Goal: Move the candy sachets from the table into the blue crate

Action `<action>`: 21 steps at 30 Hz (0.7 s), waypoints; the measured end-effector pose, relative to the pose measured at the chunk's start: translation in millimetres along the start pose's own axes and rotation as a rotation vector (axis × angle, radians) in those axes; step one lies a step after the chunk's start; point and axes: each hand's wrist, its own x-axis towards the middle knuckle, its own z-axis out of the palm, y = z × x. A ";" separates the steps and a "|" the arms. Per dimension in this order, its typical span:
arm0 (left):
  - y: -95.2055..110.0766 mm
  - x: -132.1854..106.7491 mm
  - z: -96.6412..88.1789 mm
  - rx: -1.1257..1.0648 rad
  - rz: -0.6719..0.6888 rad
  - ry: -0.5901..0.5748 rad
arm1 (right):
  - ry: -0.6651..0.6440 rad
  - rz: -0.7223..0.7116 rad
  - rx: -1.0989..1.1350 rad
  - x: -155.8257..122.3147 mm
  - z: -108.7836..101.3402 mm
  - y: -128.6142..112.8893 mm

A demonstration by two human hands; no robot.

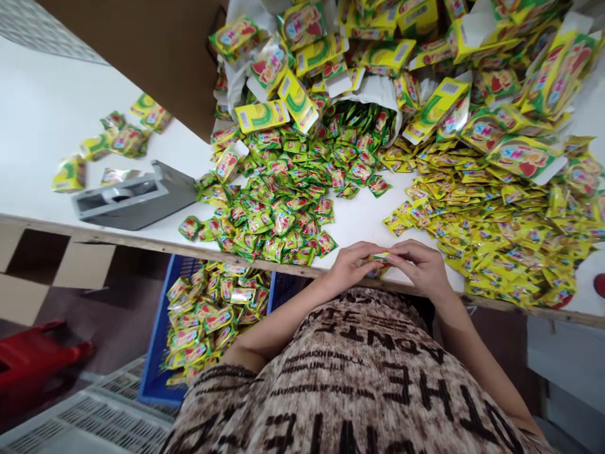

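My left hand (352,268) and my right hand (420,268) meet at the table's front edge, close to my body. Between their fingertips is a small yellow and green candy box (379,257), mostly covered by the fingers. Both hands pinch it, one at each end. Left of my left hand lies a heap of green candy packets (278,221). A larger heap of yellow candy packets (510,233) spreads to the right of my right hand.
Many yellow candy boxes (302,101) pile up at the back, around a white sack (392,94). A grey tape dispenser (137,198) and a brown cardboard box (155,50) stand left. Below the table edge, a blue crate (161,334) holds filled boxes.
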 end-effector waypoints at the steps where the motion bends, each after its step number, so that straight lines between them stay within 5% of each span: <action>1: -0.2 -0.2 -1.0 0.000 0.008 0.015 | 0.018 0.001 -0.005 -0.7 1.6 -1.8; 5: 0.3 2.1 -2.0 -0.027 -0.009 0.052 | 0.073 0.035 0.010 -0.4 6.1 -6.4; 10: 0.4 3.7 0.9 -0.049 -0.083 0.013 | -0.026 0.184 0.058 6.5 -5.3 -6.6; 15: -4.7 0.2 -1.3 -0.025 -0.166 -0.019 | -0.068 0.025 -0.020 1.3 -4.3 -5.4; 21: -6.4 -5.0 0.3 0.001 -0.053 -0.011 | 0.106 -0.085 -0.129 -21.3 14.2 0.8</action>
